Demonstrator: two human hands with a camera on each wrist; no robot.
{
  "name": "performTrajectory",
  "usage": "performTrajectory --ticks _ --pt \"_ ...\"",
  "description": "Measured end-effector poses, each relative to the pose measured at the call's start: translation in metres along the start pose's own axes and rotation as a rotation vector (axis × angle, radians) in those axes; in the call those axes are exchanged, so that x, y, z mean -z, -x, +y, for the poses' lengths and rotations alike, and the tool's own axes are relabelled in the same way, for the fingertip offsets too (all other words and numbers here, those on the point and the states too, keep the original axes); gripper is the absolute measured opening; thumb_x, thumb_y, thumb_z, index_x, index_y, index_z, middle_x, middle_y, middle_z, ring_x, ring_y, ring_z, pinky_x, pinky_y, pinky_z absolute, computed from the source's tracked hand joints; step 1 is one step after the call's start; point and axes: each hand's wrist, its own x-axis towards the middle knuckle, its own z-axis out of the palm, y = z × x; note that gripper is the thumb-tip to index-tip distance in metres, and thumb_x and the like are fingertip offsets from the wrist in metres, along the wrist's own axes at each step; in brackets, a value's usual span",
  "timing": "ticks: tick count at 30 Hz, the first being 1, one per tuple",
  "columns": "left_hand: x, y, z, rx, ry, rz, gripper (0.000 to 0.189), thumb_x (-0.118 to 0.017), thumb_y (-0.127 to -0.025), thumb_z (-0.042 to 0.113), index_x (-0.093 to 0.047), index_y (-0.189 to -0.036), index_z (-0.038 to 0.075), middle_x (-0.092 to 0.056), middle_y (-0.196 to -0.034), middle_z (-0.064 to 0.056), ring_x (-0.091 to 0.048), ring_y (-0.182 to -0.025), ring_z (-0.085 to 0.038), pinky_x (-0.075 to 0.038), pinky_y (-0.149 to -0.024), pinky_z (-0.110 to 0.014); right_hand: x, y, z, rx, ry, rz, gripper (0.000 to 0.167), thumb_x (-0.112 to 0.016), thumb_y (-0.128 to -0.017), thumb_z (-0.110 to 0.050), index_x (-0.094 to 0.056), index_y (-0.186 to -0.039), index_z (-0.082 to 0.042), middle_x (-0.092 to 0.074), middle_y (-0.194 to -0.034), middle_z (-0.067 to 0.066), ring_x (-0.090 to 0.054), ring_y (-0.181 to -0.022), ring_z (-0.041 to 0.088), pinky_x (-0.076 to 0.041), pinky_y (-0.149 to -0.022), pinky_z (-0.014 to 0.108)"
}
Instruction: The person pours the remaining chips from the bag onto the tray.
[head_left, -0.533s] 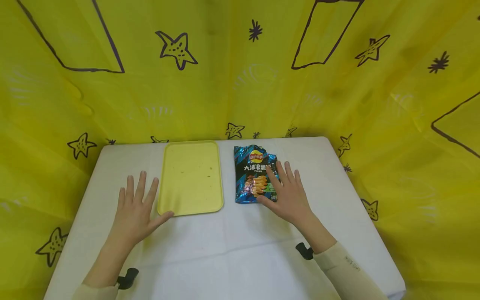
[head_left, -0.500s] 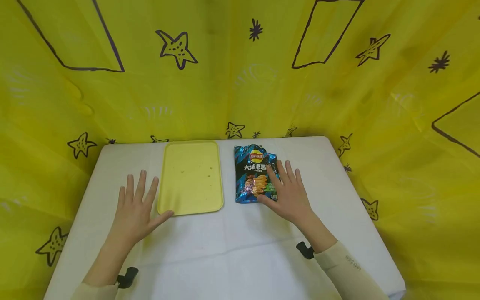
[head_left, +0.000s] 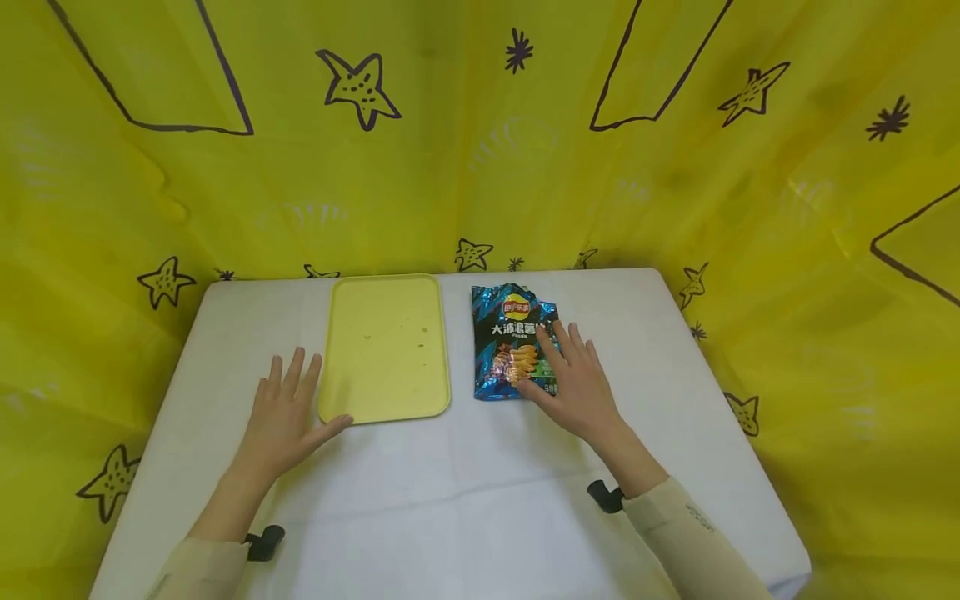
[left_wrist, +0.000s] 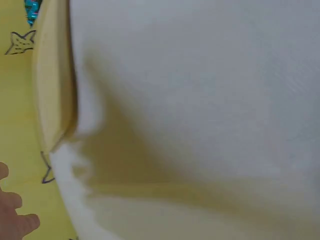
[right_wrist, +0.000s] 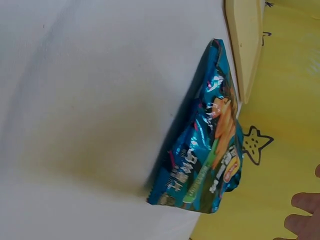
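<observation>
A blue and black chip bag [head_left: 507, 354] with a torn, jagged top edge lies on the white table, right of the middle. My right hand [head_left: 581, 390] hovers at its right side, fingers spread, hiding part of the bag in the head view; in the right wrist view the fingers [right_wrist: 306, 202] look apart from the bag [right_wrist: 200, 150]. To the left lies a yellow tray [head_left: 386, 400] with a few small crumbs on it. Near its lower left corner my left hand [head_left: 281, 425] is held with straight fingers and thumb pointing outward. Neither hand holds anything.
A white cloth covers the table [head_left: 450, 517]. Behind it and along the sides hangs a yellow curtain [head_left: 420, 183] with drawn stars. Dark wrist cameras [head_left: 266, 543] are strapped under both forearms.
My left hand has shifted slightly right and its fingers have drawn closer together. The right hand has barely moved, and the bag and tray stay where they were. The head view has tilted a little.
</observation>
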Motion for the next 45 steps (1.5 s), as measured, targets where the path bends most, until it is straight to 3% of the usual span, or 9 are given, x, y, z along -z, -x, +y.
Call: performTrajectory --ticks 3,8,13,16,24,30,38,42,45 --pt "-0.014 -0.002 -0.009 0.035 0.029 -0.084 0.114 -0.070 -0.080 0.066 -0.020 -0.157 -0.001 -0.021 -0.160 -0.031 -0.016 -0.142 -0.063 -0.022 -0.103 -0.079 -0.011 -0.001 0.004 -0.030 -0.067 0.007 0.084 -0.056 -0.093 -0.060 -0.027 -0.159 -0.016 -0.022 -0.165 0.015 -0.013 -0.152 0.041 -0.016 -0.119 0.063" --pt "-0.029 -0.007 -0.023 0.109 0.080 -0.257 0.129 -0.067 -0.075 0.076 0.000 -0.160 0.006 -0.011 -0.164 -0.026 -0.005 -0.145 -0.060 -0.009 -0.105 -0.081 -0.030 -0.002 0.016 -0.100 -0.178 0.027 0.077 -0.059 -0.095 -0.052 -0.034 -0.156 -0.014 -0.030 -0.162 0.017 -0.022 -0.149 0.043 -0.025 -0.113 0.067" --pt "-0.036 -0.011 -0.040 0.094 0.032 -0.365 0.137 -0.063 -0.070 0.084 0.008 -0.160 0.008 -0.001 -0.166 -0.022 0.006 -0.147 -0.057 0.007 -0.105 -0.080 -0.041 -0.001 0.029 -0.109 -0.273 0.079 0.070 -0.062 -0.096 -0.046 -0.041 -0.152 -0.010 -0.042 -0.155 0.018 -0.036 -0.144 0.041 -0.031 -0.112 0.064" --pt "-0.038 -0.013 -0.048 0.075 -0.016 -0.394 0.140 -0.060 -0.068 0.088 0.009 -0.159 0.009 0.004 -0.167 -0.018 0.012 -0.148 -0.054 0.013 -0.105 -0.078 -0.044 0.001 0.033 -0.132 -0.330 0.078 0.068 -0.061 -0.096 -0.046 -0.043 -0.151 -0.010 -0.045 -0.154 0.016 -0.038 -0.143 0.039 -0.030 -0.113 0.061" --pt "-0.041 -0.017 -0.055 0.057 -0.047 -0.385 0.140 -0.058 -0.067 0.090 0.008 -0.160 0.009 0.007 -0.168 -0.016 0.015 -0.148 -0.051 0.018 -0.105 -0.075 -0.052 -0.002 0.037 -0.203 -0.458 0.037 0.064 -0.058 -0.099 -0.043 -0.039 -0.153 -0.012 -0.042 -0.156 0.013 -0.035 -0.145 0.036 -0.030 -0.115 0.058" --pt "-0.042 -0.018 -0.053 0.068 -0.060 -0.351 0.133 -0.056 -0.073 0.086 0.006 -0.160 0.007 0.003 -0.167 -0.018 0.013 -0.149 -0.051 0.019 -0.105 -0.075 -0.061 -0.009 0.038 -0.273 -0.539 0.014 0.064 -0.054 -0.101 -0.047 -0.038 -0.153 -0.014 -0.042 -0.155 0.012 -0.038 -0.143 0.035 -0.031 -0.115 0.058" --pt "-0.060 -0.018 -0.056 0.055 -0.132 -0.268 0.130 -0.050 -0.074 0.089 0.007 -0.160 0.010 0.001 -0.168 -0.015 0.011 -0.150 -0.048 0.016 -0.107 -0.075 -0.077 -0.019 0.061 -0.509 -0.720 -0.007 0.062 -0.054 -0.102 -0.042 -0.034 -0.155 -0.018 -0.033 -0.160 0.012 -0.029 -0.148 0.033 -0.029 -0.117 0.052" --pt "-0.061 -0.017 -0.055 0.077 -0.129 -0.265 0.130 -0.049 -0.073 0.090 0.006 -0.161 0.012 0.000 -0.169 -0.013 0.011 -0.151 -0.046 0.017 -0.109 -0.073 -0.078 -0.017 0.080 -0.597 -0.894 0.016 0.062 -0.054 -0.103 -0.039 -0.031 -0.157 -0.020 -0.044 -0.152 0.011 -0.046 -0.136 0.027 -0.036 -0.114 0.041" --pt "-0.058 -0.020 -0.053 0.090 -0.128 -0.273 0.129 -0.046 -0.073 0.092 0.006 -0.161 0.014 -0.001 -0.169 -0.012 0.010 -0.151 -0.045 0.018 -0.109 -0.071 -0.073 -0.013 0.091 -0.616 -1.051 0.032 0.061 -0.055 -0.103 -0.033 -0.031 -0.157 -0.017 -0.056 -0.138 0.011 -0.059 -0.116 0.016 -0.047 -0.103 0.027"
